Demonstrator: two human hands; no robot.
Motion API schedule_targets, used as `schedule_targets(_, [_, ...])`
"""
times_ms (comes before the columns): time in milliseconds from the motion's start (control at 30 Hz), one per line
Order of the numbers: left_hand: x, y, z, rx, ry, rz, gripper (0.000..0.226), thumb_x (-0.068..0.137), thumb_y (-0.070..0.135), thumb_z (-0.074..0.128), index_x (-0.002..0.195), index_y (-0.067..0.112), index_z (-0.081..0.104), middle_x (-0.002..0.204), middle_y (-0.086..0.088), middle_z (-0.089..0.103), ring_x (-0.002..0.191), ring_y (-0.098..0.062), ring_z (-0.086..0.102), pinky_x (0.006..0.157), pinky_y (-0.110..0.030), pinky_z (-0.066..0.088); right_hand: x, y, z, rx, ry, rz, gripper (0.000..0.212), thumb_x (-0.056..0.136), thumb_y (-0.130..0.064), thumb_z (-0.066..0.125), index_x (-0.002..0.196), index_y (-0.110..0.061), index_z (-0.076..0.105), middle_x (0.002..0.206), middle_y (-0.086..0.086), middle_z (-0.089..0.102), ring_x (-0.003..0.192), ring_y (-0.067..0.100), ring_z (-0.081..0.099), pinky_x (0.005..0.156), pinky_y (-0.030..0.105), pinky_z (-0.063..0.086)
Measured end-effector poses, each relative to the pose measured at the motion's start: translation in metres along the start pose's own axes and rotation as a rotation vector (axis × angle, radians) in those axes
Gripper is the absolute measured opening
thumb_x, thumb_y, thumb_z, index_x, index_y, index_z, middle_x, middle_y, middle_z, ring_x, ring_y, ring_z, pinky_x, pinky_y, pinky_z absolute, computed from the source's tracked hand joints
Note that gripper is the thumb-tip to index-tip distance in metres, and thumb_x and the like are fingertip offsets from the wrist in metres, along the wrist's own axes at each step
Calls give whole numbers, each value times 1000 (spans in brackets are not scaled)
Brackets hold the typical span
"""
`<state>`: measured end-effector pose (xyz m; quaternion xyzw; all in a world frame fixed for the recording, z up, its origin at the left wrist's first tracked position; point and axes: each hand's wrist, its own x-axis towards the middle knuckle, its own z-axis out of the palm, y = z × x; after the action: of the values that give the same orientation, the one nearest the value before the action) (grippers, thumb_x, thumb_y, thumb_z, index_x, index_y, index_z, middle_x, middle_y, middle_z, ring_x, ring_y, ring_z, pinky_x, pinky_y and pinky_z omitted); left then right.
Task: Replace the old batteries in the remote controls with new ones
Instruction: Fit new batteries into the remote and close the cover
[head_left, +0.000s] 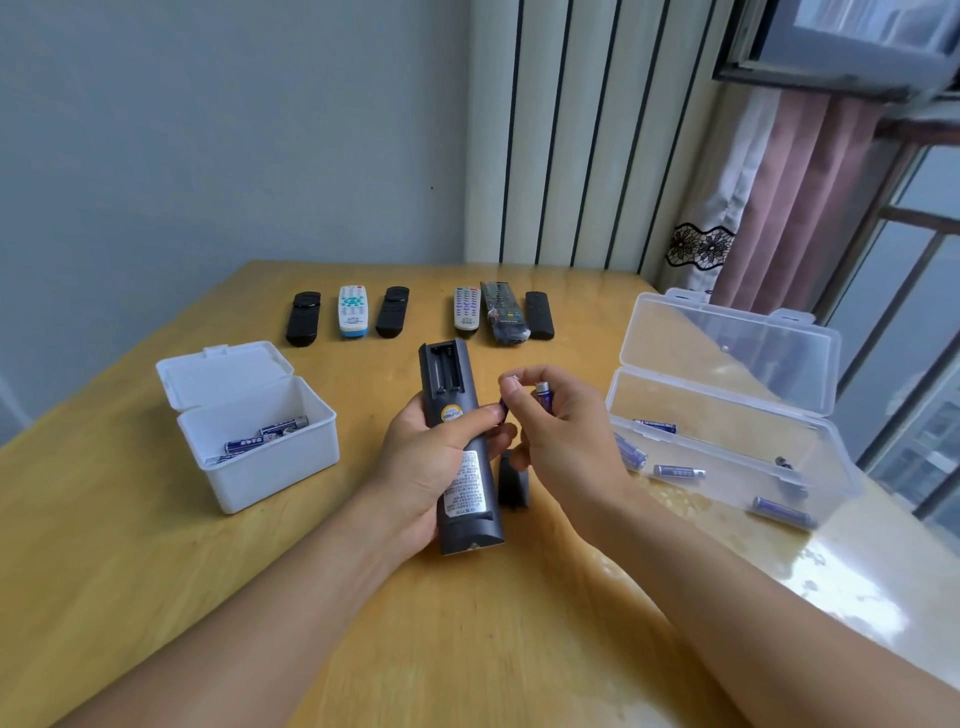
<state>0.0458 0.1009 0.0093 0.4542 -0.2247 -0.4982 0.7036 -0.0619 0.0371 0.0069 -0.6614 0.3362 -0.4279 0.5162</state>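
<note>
A: Fingers, right hand (558, 415): curled, pinching a purple battery (543, 396); a second battery seems tucked in the same grip, hard to be sure. Fingers, left hand (436, 457): wrapped round the dark grey remote (460, 452), back side up, raised over the tabletop (467, 649).

B: Larger items first, please.

A: Clear case (737, 415), lid up, at right, loose batteries inside. White box (249, 426), lid up, at left, several batteries inside. Row of six remotes (421, 312) at the far edge. Held remote: battery bay (447, 370) uncovered, looks vacant. Battery cover (513, 480): lying on the tabletop just beside the remote.

B: Risks?

A: Likely step: seating new cells. With two cells in one pinch, one could slip and roll off. Polarity could be reversed if the springs go unchecked. The cover, half hidden under the right hand, could be knocked away.
</note>
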Motion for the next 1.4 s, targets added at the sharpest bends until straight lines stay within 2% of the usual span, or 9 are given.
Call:
schedule_targets(167, [-1, 0, -1, 45, -64, -30, 33, 88, 10, 73, 120, 8, 63, 72, -8, 70, 56, -15, 67, 48, -26, 53, -3, 2, 3, 33, -34, -35, 17, 106, -25, 49, 94, -15, 55, 64, 0, 59, 57, 16, 59, 53, 34, 48])
schedule_targets(300, [1, 3, 0, 208, -89, 58, 26, 93, 25, 68, 116, 14, 62, 70, -4, 69, 53, -17, 63, 47, -27, 53, -3, -1, 2, 14, -24, -44, 21, 108, -29, 43, 95, -14, 51, 77, 1, 62, 56, 21, 62, 56, 43, 54])
schedule_targets(533, [0, 0, -3, 314, -289, 95, 33, 89, 4, 53, 122, 8, 51, 82, -15, 58, 61, -28, 57, 51, -34, 49, 3, -10, -10, -41, 150, -241, 10, 104, -17, 52, 103, -10, 59, 85, 9, 64, 54, 20, 61, 44, 21, 46])
schedule_targets(633, [-2, -2, -1, 364, -327, 122, 40, 80, 8, 54, 120, 9, 50, 83, -18, 56, 62, -29, 56, 52, -36, 49, 3, -7, -10, -87, 183, -303, 4, 102, -17, 57, 102, -16, 60, 80, 5, 64, 54, 24, 63, 46, 23, 47])
schedule_targets(767, [-6, -5, 4, 426, -313, 201, 18, 99, 4, 46, 117, 7, 48, 74, -16, 54, 56, -28, 55, 49, -36, 48, 5, -1, -7, -147, 224, -366, 10, 99, -24, 63, 92, -30, 60, 77, -4, 65, 63, 26, 63, 59, 34, 52])
schedule_targets(900, [-9, -6, 6, 450, -306, 267, 17, 107, 17, 42, 121, 8, 48, 78, -19, 54, 53, -27, 56, 47, -34, 48, 6, -2, -5, -173, 248, -368, 13, 96, -29, 66, 84, -30, 63, 74, 0, 66, 64, 28, 64, 61, 39, 54])
schedule_targets(1033, [-11, -5, 4, 469, -301, 260, 18, 108, 20, 40, 118, 7, 48, 76, -18, 56, 52, -27, 57, 47, -34, 49, 7, -4, -4, -165, 238, -362, 12, 93, -19, 72, 82, -16, 69, 65, -5, 65, 54, 18, 59, 55, 30, 47])
schedule_targets(1233, [-10, 0, 3, 448, -311, 266, 19, 108, 22, 41, 117, 6, 48, 74, -16, 59, 51, -25, 59, 47, -34, 51, -3, -10, -2, -65, 197, -361, 12, 91, -13, 73, 102, -13, 78, 59, -12, 65, 42, 11, 54, 44, 22, 44])
schedule_targets(1400, [-8, 8, -2, 506, -360, 288, 16, 108, 21, 40, 115, 13, 52, 76, -11, 61, 54, -28, 59, 46, -34, 52, 3, -21, -9, 105, 148, -127, 31, 81, -20, 83, 112, -22, 75, 52, -4, 38, 46, 13, 40, 45, 26, 41])
